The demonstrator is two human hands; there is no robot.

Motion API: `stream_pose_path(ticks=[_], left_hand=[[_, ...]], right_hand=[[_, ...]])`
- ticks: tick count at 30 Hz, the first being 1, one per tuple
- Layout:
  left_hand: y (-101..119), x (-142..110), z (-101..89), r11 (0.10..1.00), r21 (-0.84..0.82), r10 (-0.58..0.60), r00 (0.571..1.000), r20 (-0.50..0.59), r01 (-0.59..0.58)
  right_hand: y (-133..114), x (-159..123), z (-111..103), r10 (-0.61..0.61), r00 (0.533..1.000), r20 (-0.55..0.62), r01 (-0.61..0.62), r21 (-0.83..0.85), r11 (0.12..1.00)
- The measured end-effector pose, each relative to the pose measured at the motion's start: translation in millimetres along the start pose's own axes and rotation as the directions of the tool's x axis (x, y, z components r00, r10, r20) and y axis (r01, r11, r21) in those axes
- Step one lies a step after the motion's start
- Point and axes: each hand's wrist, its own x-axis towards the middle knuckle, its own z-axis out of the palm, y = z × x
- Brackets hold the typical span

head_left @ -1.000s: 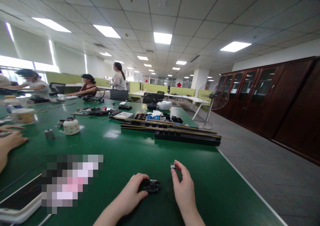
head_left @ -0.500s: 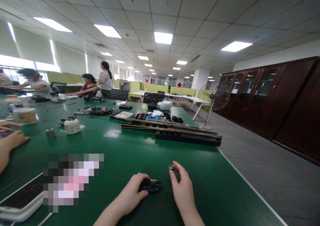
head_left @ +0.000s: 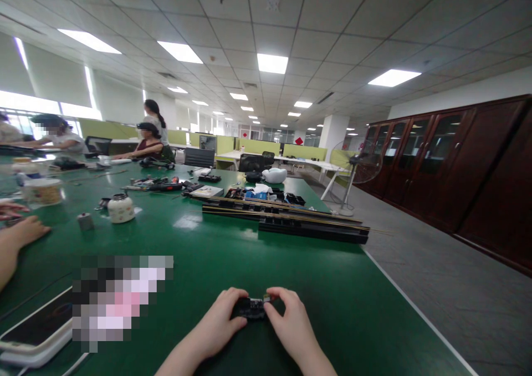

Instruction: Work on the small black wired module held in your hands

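Between my hands, just above or on the green table, is a small black plastic housing (head_left: 251,308) with its hollow side facing up. My left hand (head_left: 222,315) grips its left end between thumb and fingers. At the right end, my right hand (head_left: 291,318) pinches a small flat greyish piece (head_left: 266,298) between thumb and fingertips, right beside the housing's edge. Whether the piece touches the housing I cannot tell. Its exact kind is too small to make out.
Long black rails with thin brass-coloured rods (head_left: 311,229) lie ahead. A white jar (head_left: 121,208) and a small grey metal block (head_left: 85,221) stand to the left. Nearer left are a white-framed device (head_left: 37,326) and cables. Another person's hands (head_left: 25,232) rest at the left edge.
My right hand has moved left with the small flat piece, from apart to the right end of the housing. My left hand keeps its hold. A standing person in the background has shifted left.
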Motion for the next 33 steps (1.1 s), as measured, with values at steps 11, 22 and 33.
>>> stream_pose_path(ticks=[11,22,33], left_hand=[[-1.5,0.4,0.9,1.000,-0.028,0.008,0.999,-0.031,-0.009],[-4.2,0.6,2.0,0.992,-0.124,-0.012,0.999,-0.032,0.008],[-11.2,9.4,5.4,0.780,-0.626,0.021,0.999,0.032,0.003]], right_hand=[[-2.0,-1.7,8.8,-0.097,0.982,0.164,0.099,-0.002,0.995],[0.9,-3.4,6.7,-0.070,0.979,0.192,0.069,0.014,0.998],[-3.3,0.5,0.3,-0.020,0.989,0.144,-0.012,0.222,0.975]])
